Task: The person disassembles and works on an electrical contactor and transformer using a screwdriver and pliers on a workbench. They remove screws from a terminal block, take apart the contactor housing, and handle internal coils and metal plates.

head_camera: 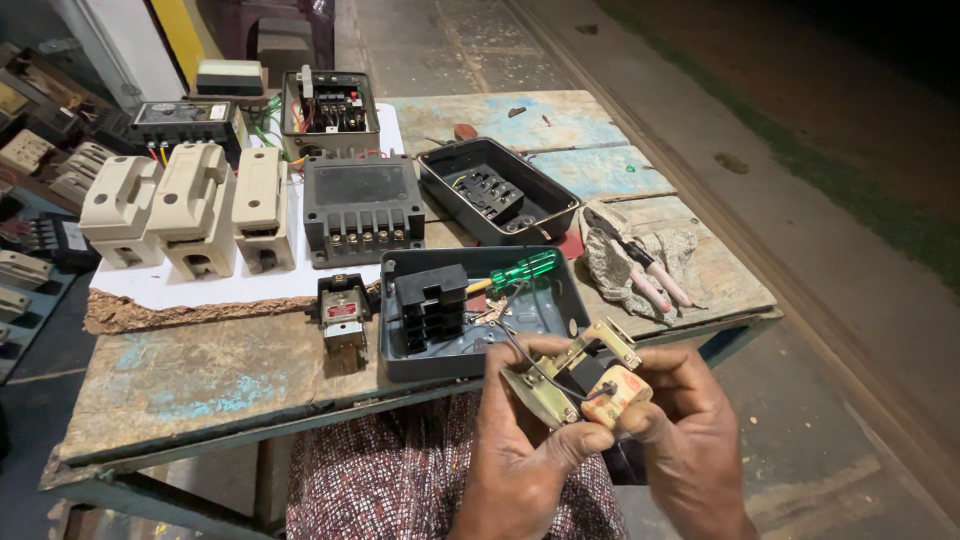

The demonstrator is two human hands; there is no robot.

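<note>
Coil unit [580, 385] held over table [200, 370] edge, near grey box [560, 300]. Left hand [520, 440] and right hand [680, 430] both closed on it. Prob. light, rigid; wire fragile, so grip by metal frame.

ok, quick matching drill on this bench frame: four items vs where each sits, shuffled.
1. green screwdriver
2. pliers
3. coil part
4. three cream switch housings

a. on a rag, right side of the table
b. on white paper, left side
c. held in both hands
d. in the nearest open grey box

Pairs: 1-d, 2-a, 3-c, 4-b
</note>
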